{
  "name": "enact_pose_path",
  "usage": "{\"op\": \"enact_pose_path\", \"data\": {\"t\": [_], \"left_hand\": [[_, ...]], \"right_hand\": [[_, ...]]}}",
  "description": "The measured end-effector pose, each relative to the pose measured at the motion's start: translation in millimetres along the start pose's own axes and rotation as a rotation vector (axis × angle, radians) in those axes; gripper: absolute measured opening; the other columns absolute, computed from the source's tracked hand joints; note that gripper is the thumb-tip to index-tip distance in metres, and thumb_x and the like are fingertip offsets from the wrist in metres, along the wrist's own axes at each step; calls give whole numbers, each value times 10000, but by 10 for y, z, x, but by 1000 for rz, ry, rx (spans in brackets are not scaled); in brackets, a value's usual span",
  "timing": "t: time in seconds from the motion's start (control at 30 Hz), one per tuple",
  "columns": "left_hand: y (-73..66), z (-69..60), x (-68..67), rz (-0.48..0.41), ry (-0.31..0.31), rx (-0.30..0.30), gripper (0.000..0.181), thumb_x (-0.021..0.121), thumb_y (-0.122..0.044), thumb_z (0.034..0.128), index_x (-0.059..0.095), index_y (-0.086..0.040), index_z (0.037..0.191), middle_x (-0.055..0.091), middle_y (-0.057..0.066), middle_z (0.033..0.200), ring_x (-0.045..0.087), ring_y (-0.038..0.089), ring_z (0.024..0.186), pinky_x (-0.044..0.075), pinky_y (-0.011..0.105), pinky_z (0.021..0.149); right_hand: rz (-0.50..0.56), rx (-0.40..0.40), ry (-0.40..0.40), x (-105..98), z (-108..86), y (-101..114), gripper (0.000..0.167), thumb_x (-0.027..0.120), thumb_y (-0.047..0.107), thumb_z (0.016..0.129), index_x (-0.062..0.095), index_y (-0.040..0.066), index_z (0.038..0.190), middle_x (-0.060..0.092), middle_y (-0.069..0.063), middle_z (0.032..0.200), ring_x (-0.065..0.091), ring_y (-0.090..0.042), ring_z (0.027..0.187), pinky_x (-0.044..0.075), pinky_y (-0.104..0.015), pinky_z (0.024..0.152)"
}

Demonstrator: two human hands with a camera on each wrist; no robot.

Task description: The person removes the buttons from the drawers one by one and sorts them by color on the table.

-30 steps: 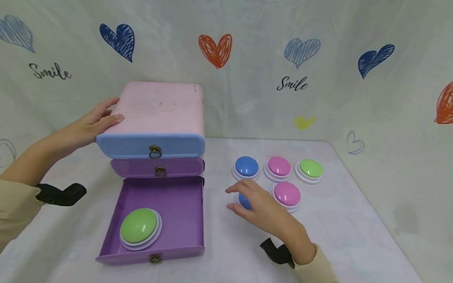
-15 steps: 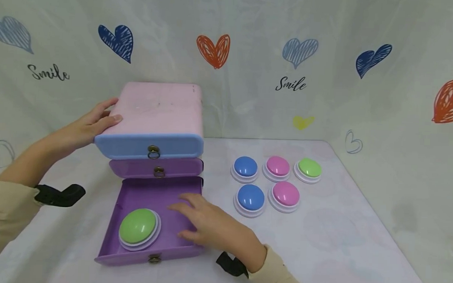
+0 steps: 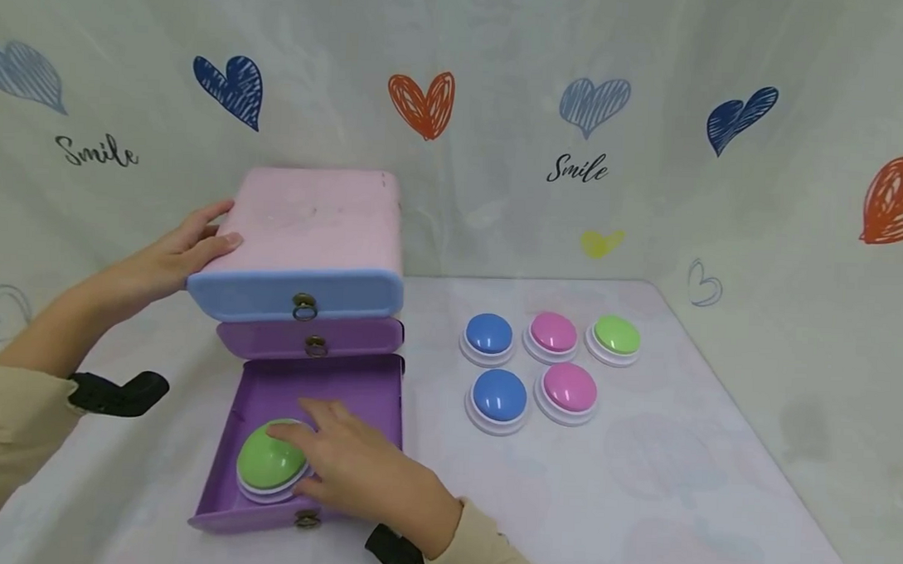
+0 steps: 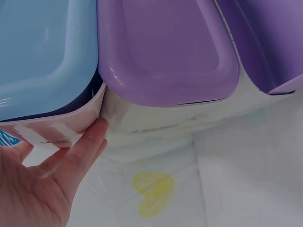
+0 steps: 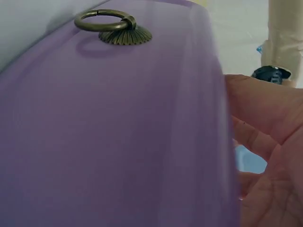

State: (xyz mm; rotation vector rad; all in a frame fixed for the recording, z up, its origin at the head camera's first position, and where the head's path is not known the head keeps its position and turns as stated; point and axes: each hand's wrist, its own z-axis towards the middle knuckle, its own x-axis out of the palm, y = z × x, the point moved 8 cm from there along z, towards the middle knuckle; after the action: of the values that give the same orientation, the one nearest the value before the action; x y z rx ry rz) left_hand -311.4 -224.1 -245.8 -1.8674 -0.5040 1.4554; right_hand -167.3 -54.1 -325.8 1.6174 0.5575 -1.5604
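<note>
A small drawer cabinet [image 3: 312, 219] has a pink top, a closed blue drawer [image 3: 346, 295] and a closed purple drawer [image 3: 270, 340]. Its bottom purple drawer [image 3: 358, 378] is pulled out. A green dome push button [image 3: 266, 462] on a white base lies in that drawer at the front left. My right hand [image 3: 370, 470] reaches in over the drawer's front, spread fingers at the button's right side, one overlapping the dome; whether they touch is unclear. Fingers extended, my left hand [image 3: 172, 256] rests against the cabinet's left side; the left wrist view shows the fingertips [image 4: 98, 128] touching it.
On the white table right of the drawer stand two blue push buttons [image 3: 500, 395], two pink push buttons [image 3: 571, 387] and another green push button [image 3: 617, 334]. A pale curtain [image 3: 495, 109] with printed hearts hangs behind. Brass ring pulls [image 5: 102, 21] stick out from the drawer fronts.
My right hand has moved left from beside the blue push button, across the open drawer, to the green push button in it. My left hand has stayed on the cabinet.
</note>
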Motion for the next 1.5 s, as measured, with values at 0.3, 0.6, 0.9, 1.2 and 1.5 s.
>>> {"op": "enact_pose_path", "data": {"t": [0.3,0.6,0.9,1.2,1.5], "left_hand": [[20,6,1,10,-5,-10,700,283,-450,986,-179,-258,1474,-20,299,1515,329,541,1209,235,742,946],[12,13,14,2,-4,-1,694,281,-444,989,-183,-265,1473,-35,290,1519,321,534,1214,237,734,952],[18,15,15,15,-4,-13,700,282,-456,985,-182,-265,1473,-20,299,1515,327,541,1209,221,747,943],[16,14,8,6,-7,-2,693,279,-449,988,-178,-263,1475,-18,302,1513,330,537,1207,238,737,950],[30,5,12,1,-6,-3,687,275,-446,988,-179,-274,1473,-15,300,1514,331,536,1205,238,739,948]], "right_hand": [[-1,56,82,210,182,23,626,668,390,838,395,337,1398,397,-15,1417,423,-116,1264,390,-214,1016],[10,44,114,324,266,21,613,658,442,826,419,361,1384,428,9,1373,445,-71,1184,374,-152,986],[58,10,119,412,336,-25,593,676,437,805,462,364,1354,460,79,1322,448,-33,1126,362,-118,925],[60,10,135,421,348,-27,567,655,419,826,460,368,1356,464,86,1311,450,-44,1082,384,-109,871],[64,26,111,400,355,-34,564,675,437,807,485,376,1334,480,96,1269,440,-39,1000,361,-103,787]]}}
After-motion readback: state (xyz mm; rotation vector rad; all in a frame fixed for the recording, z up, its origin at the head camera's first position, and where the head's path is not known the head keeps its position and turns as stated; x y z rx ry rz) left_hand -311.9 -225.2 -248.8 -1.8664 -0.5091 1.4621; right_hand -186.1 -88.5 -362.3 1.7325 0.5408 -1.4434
